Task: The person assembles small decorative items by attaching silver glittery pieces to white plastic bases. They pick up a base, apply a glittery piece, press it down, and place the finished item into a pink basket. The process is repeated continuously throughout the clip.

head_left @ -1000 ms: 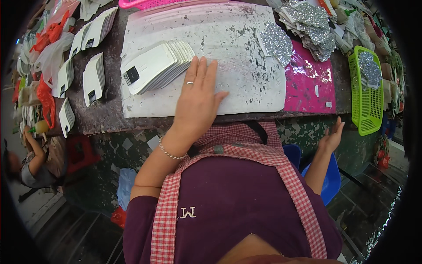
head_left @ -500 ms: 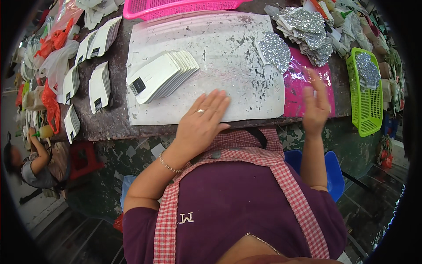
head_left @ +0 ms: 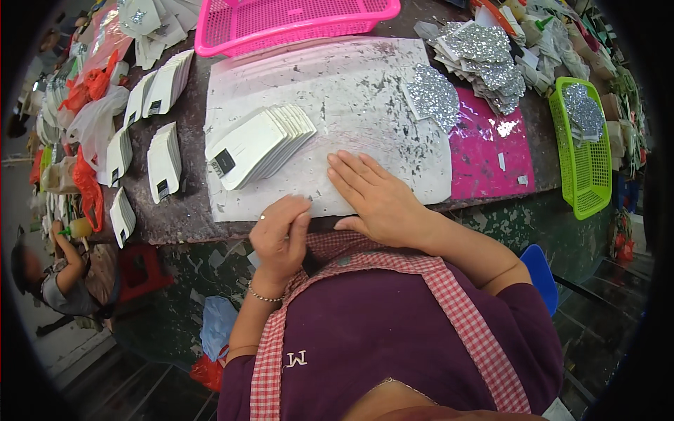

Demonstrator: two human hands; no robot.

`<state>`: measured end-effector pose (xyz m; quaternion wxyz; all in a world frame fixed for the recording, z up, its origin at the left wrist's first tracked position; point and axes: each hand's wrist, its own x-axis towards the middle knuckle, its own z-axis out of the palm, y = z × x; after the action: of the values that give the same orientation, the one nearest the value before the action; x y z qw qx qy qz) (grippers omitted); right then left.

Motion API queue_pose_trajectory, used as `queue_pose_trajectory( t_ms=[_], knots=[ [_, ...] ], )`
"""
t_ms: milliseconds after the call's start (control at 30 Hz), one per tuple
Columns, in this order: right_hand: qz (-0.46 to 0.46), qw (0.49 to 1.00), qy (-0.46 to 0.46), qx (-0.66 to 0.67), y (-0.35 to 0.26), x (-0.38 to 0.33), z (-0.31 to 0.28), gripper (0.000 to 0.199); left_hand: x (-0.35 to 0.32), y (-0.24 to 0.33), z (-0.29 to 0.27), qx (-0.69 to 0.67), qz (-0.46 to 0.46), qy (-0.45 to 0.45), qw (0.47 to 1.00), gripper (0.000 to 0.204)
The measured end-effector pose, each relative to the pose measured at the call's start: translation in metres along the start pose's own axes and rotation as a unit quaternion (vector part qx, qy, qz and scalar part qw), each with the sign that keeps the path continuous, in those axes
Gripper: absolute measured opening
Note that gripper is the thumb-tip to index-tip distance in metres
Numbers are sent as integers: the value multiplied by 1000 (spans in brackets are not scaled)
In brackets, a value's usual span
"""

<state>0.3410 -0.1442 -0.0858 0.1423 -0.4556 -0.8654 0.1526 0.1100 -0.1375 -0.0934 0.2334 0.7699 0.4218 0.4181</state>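
My right hand [head_left: 379, 202] lies flat on the front part of a scuffed white sheet [head_left: 365, 77], fingers stretched out and thumb apart. To its left, over the sheet's front edge, my left hand [head_left: 279, 235] is raised with its fingers curled in; nothing shows in it. A fanned stack of white cards [head_left: 263, 144], each with a rounded corner and a black patch, rests on the sheet beyond my left hand. At the sheet's right side lies a silver glitter piece [head_left: 432, 97] with white backing, touched by neither hand.
A heap of silver glitter pieces [head_left: 484, 59] sits at the back right, near a shiny magenta sheet [head_left: 491, 151]. A green basket [head_left: 586, 179] stands far right, a pink basket [head_left: 295, 28] at the back. Several smaller card stacks [head_left: 165, 161] line the left. Another person [head_left: 67, 270] works far left.
My right hand has come in from the right, over the magenta sheet, down onto the white sheet. My left hand has lifted off it, drawn back left and curled its fingers.
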Motion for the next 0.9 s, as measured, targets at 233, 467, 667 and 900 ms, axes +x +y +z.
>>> queue_pose_trajectory(
  t_ms=[233,467,667,900],
  knots=[
    [50,989,76,-115,62,69,6,58,16,3,37,165,74,-108,978,51],
    [-11,993,64,-101,87,124,-4,53,20,4,33,193,75,-146,967,66],
    [10,998,43,-43,48,27,-14,53,17,0,31,172,65,-159,970,67],
    [47,998,29,-16,16,-22,-27,53,32,10,42,185,86,-241,949,106]
  ],
)
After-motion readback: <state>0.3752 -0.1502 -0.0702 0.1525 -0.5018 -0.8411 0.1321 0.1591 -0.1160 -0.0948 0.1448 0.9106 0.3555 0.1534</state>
